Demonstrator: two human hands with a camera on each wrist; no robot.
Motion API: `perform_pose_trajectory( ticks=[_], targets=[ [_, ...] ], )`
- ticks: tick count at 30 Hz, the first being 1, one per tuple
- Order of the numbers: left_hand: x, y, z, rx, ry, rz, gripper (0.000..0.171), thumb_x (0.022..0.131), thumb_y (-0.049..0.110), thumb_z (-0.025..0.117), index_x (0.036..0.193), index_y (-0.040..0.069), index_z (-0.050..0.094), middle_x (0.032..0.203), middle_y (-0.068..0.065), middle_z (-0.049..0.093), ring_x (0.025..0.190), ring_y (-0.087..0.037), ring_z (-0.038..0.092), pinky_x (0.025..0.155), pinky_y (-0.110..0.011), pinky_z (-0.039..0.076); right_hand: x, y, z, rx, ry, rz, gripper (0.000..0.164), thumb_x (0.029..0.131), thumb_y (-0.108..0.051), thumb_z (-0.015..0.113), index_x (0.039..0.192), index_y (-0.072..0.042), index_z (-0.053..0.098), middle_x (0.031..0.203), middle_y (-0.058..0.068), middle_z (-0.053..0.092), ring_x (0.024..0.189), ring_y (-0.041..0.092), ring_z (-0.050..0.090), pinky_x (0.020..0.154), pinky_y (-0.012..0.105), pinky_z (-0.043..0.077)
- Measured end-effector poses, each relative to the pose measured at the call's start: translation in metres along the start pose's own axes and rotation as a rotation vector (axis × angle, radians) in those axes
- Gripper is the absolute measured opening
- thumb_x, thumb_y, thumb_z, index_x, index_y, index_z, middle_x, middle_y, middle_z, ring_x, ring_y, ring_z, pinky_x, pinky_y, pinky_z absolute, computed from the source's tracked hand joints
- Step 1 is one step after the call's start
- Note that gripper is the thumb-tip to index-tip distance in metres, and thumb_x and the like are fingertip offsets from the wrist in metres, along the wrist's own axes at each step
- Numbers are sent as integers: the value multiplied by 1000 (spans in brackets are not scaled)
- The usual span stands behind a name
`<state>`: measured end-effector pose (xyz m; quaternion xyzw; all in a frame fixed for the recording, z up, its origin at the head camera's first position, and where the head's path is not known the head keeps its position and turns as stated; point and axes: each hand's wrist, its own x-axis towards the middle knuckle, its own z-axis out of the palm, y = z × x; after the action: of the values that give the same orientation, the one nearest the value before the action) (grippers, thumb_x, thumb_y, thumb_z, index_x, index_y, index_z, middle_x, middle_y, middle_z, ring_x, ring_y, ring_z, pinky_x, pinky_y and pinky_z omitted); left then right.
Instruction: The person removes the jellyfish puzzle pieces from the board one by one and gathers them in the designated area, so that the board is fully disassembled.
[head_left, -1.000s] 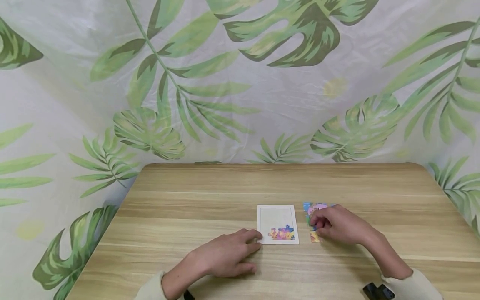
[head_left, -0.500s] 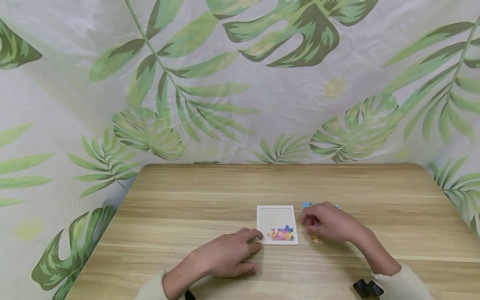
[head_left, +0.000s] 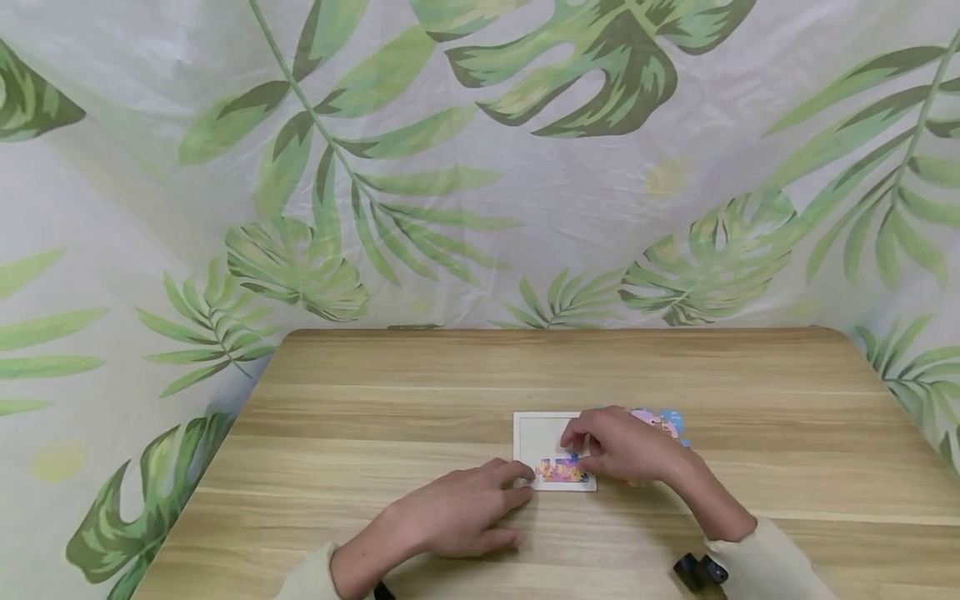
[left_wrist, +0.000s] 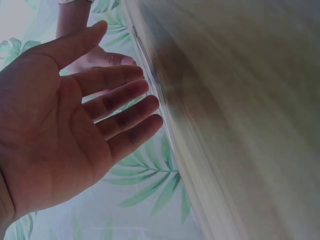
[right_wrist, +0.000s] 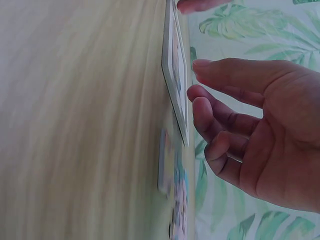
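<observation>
A white-bordered puzzle tray lies on the table, with a few joined colourful jigsaw pieces in its lower right part. My left hand rests at the tray's lower left corner, fingertips on its border; the left wrist view shows its fingers extended and slightly bent. My right hand is over the tray's right side, thumb and forefinger near the joined pieces. In the right wrist view this right hand has bent fingers, thumb and forefinger tips close together at the tray; I cannot tell whether a piece is between them.
Loose jigsaw pieces lie right of the tray, partly hidden under the right hand. The wooden table meets a leaf-printed cloth at its back edge. A black wrist device sits by the right sleeve.
My right hand has moved left from the loose pieces to over the tray, uncovering some pieces at the right. The left hand has shifted slightly right along the tray's corner.
</observation>
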<state>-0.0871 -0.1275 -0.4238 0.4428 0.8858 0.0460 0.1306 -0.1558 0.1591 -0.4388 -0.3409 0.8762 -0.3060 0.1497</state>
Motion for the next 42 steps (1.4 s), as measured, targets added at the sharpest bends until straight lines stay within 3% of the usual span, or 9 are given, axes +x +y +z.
perform_pose_trajectory(
  ticks=[5,13,23,42],
  targets=[
    [0,1,0,14,7,7,54,105,47,68,149,15,64,157,1,54,142,-14,54,104,-31,58,9,-6,6,9,-13,-4,22,92,-8,83,113,-12,78,102,-2,73,79,5,57,72,21,50],
    [1,0,1,16,6,10,53,105,46,68,148,14,65,154,1,55,142,-14,53,104,-30,58,15,-10,13,18,-29,-16,25,89,-3,84,112,-12,78,99,-2,71,74,2,54,70,21,50],
    [1,0,1,17,-3,1,53,105,46,68,147,14,66,154,2,55,143,-13,52,105,-29,57,16,-12,17,31,-20,-32,26,86,4,83,107,-11,77,93,-2,70,78,7,58,72,20,51],
    [1,-1,3,42,-8,0,57,105,48,67,150,12,64,154,1,55,144,-15,52,117,-31,50,14,-10,19,19,-23,-48,24,87,4,80,103,-15,77,91,-3,67,79,6,57,72,20,51]
  ],
)
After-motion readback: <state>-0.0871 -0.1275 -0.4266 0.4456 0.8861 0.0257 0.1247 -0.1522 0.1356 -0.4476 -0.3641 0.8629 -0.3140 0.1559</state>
